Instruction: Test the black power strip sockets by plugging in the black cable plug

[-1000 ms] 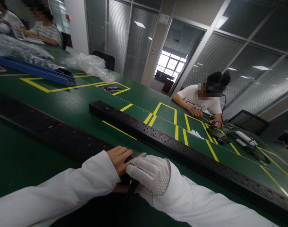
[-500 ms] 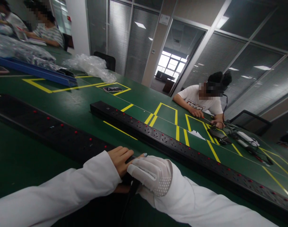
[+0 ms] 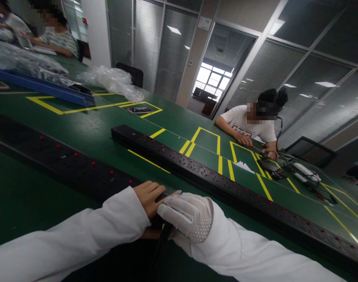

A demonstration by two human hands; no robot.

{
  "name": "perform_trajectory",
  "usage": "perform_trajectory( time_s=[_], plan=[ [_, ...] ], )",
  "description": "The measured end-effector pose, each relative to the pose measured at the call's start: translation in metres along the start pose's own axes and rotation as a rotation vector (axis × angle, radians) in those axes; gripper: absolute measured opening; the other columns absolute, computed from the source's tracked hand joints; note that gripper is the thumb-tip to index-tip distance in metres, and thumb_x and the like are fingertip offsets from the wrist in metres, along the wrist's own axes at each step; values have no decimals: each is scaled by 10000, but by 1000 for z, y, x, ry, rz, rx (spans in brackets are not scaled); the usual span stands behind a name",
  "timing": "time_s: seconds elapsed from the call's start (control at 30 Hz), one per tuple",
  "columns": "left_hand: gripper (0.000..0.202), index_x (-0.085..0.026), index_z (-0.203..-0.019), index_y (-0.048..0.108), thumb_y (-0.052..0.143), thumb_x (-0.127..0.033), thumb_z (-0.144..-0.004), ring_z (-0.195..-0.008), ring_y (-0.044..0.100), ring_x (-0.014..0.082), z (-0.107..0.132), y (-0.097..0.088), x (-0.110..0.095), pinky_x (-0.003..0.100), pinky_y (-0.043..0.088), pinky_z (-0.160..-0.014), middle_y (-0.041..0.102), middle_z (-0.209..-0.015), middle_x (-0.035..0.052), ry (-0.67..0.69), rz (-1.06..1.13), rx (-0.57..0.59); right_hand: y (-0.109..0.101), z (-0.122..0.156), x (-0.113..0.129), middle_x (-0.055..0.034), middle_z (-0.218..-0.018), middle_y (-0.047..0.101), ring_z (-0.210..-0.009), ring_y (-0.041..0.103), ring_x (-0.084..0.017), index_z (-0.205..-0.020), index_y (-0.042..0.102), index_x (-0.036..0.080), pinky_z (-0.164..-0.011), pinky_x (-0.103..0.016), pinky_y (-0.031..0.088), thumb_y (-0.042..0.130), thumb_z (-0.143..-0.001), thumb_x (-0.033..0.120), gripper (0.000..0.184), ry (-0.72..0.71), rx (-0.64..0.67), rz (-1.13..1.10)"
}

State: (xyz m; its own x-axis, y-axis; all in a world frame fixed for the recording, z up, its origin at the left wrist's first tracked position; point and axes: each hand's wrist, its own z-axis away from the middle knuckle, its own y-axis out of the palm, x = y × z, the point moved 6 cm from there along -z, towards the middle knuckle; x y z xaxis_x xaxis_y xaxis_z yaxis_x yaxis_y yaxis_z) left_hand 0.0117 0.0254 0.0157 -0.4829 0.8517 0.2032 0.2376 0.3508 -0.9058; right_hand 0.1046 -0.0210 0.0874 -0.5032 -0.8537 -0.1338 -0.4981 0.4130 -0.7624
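Note:
A long black power strip (image 3: 79,168) with red dots along its top runs from the left edge to my hands. My left hand (image 3: 151,196), bare, is closed over its near end. Pressed close beside it is my right hand (image 3: 187,215), in a white glove with a dotted cuff. It is closed where a black power cord (image 3: 164,237) comes out and hangs down. The gloved fingertips and the joint between cord and strip are hidden. Beyond my hands, a second black power strip (image 3: 193,166) lies across the green table, touched by neither hand.
Yellow tape (image 3: 209,129) marks the green table (image 3: 173,117). A phone (image 3: 140,111), clear plastic wrap (image 3: 111,80) and a blue channel (image 3: 43,88) lie farther back. Across the table, a person (image 3: 240,121) works near tangled cables (image 3: 305,172). Two other people sit far left.
The view has shifted very slightly. Both hands keep the same position and hold at the end of the near power strip.

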Motion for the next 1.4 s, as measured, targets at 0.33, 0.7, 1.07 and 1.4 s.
perform_trajectory(
  time_s=[0.33, 0.7, 1.07, 1.4],
  plan=[
    [511, -140, -1109, 572, 586, -493, -740, -803, 538, 272, 1, -5, 0, 408, 439, -685, 558, -1009, 149, 21, 148, -80, -5, 7, -9, -45, -970, 667, -848, 618, -138, -1084, 579, 141, -703, -237, 505, 571, -698, 259, 404, 88, -104, -140],
    [382, -182, -1220, 517, 495, -167, -838, -784, 568, 248, 0, -1, 0, 371, 443, -667, 593, -960, 106, 0, 1, -113, -2, -4, 0, -47, -905, 671, -707, 585, -164, -974, 583, 155, -549, -274, 455, 616, -663, 278, 336, -11, 94, -40],
    [148, -165, -833, 642, 561, -283, -795, -794, 556, 246, 0, 0, 2, 376, 450, -670, 590, -975, 118, 10, 32, -18, -13, -6, 0, -55, -1105, 636, -889, 608, -182, -1121, 554, 141, -700, -289, 494, 580, -783, 269, 363, 31, 303, -89],
    [508, -80, -1018, 606, 672, -428, -654, -822, 550, 302, 1, -5, 2, 427, 462, -669, 567, -1025, 193, 84, 140, 10, -3, 2, -5, -56, -1009, 661, -800, 618, -180, -1060, 551, 159, -659, -286, 487, 554, -737, 305, 354, 37, 70, -96]
  ],
)
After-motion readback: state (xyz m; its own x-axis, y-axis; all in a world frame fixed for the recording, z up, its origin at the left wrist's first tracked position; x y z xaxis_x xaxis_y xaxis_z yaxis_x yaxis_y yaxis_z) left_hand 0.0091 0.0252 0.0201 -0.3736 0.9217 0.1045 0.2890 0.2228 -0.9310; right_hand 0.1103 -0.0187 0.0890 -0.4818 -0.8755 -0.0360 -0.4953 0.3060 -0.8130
